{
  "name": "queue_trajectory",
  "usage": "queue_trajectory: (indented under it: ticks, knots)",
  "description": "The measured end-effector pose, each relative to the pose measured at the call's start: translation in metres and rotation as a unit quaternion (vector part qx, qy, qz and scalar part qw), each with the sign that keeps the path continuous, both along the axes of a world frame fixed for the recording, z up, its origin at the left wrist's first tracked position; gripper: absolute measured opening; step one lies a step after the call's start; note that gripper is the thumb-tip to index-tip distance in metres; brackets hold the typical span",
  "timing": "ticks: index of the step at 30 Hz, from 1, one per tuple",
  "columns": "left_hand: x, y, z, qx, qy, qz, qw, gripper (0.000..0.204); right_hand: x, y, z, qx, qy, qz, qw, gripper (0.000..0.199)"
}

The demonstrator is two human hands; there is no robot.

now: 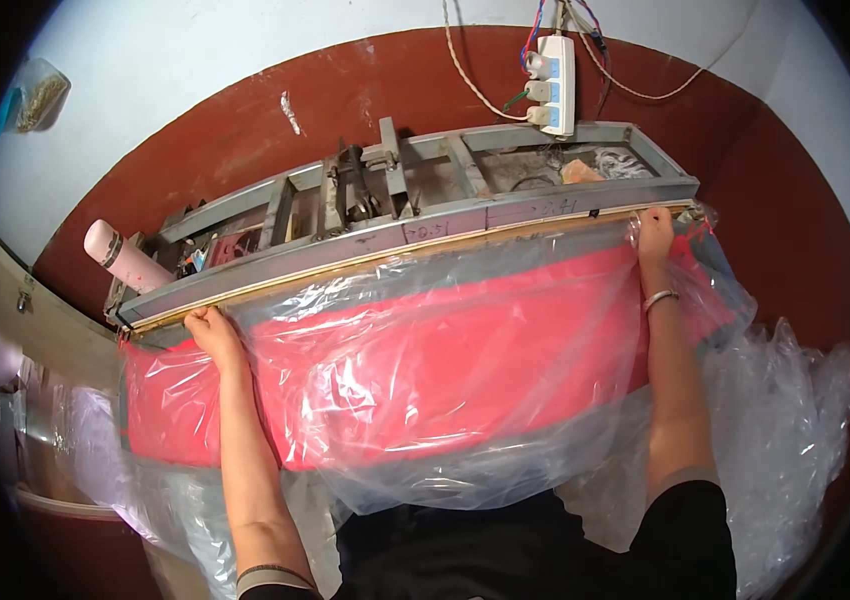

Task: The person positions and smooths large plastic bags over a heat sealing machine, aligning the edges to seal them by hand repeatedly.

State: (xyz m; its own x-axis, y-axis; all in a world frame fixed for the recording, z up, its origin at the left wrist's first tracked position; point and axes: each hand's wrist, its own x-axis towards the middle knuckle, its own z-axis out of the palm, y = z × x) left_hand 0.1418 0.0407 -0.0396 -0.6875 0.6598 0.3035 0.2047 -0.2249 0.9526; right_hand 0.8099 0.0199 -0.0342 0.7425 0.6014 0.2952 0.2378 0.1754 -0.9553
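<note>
Item: large red cushion-like bundle (425,370) inside a clear plastic bag (465,300), lying across the front of a long grey metal machine (415,215). The bag's open edge is resting along the machine's pale front bar (385,258).

Left hand (213,330): fingers curled together, pressing the bag's edge down near the bar's left end.

Right hand (653,228): fingers close together, pinching the bag's edge against the bar near its right end; a bracelet (660,297) is sitting on the wrist.

Surroundings: a pink bottle (123,257) is standing at the machine's left end; a white power strip (555,85) is hanging on the wall above, wires trailing; loose clear plastic (795,420) is piling up at the right.

Risks, as judged: the film between the hands is looking wrinkled and slack, so it may be lying unevenly on the bar; fingertips are sitting right on the bar, so they could get caught; the heavy bundle may be dragging the edge off.
</note>
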Motion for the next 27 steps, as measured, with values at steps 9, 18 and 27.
queue_trajectory:
  ticks: [9, 18, 27]
  knots:
    - [-0.013, -0.027, 0.013, 0.073, 0.266, 0.110, 0.955, 0.016, -0.011, -0.015, 0.016, 0.000, -0.051, 0.039, 0.998, 0.014]
    - [0.034, -0.088, 0.055, -0.069, 0.378, -0.199, 0.902, 0.017, 0.028, -0.121, 0.041, -0.046, -0.313, -0.014, 0.948, 0.019]
    - [0.120, -0.147, 0.110, -0.016, 0.112, -0.424, 0.899, 0.016, -0.021, -0.146, 0.110, -0.036, -0.431, -0.107, 0.895, 0.024]
